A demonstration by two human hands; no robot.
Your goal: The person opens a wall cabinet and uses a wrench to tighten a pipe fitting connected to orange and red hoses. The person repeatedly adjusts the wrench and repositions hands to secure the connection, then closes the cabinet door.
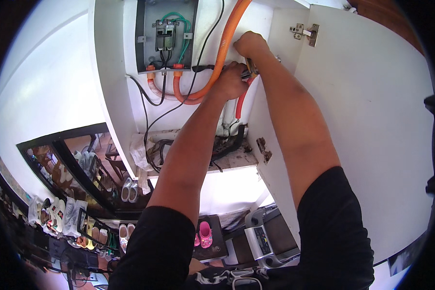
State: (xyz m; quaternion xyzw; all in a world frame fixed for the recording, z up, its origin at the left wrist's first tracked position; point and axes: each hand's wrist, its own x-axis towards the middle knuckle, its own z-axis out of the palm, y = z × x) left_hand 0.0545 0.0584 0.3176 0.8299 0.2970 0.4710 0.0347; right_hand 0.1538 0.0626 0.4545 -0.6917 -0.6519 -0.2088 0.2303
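Both my arms reach up into a white wall cabinet. My left hand [231, 82] is closed beside the thick orange corrugated conduit [225, 46], its fingers largely hidden. Just above and to the right, my right hand [251, 46] is curled shut. Between the hands show a grey metal piece [246, 74] and a yellowish part [250, 65]; I cannot make out their kind or which hand grips them. A short red tube [241, 100] hangs below, its upper end close to my left fingers, with dark wires coming out of its lower end.
An open grey breaker box [147, 34] with green and black wires is at upper left. Loose black cable [233, 150] lies on the dirty cabinet shelf [244, 162]. The cabinet door [372, 116] stands swung out at right. Shoes [58, 210] and a treadmill [261, 239] are below.
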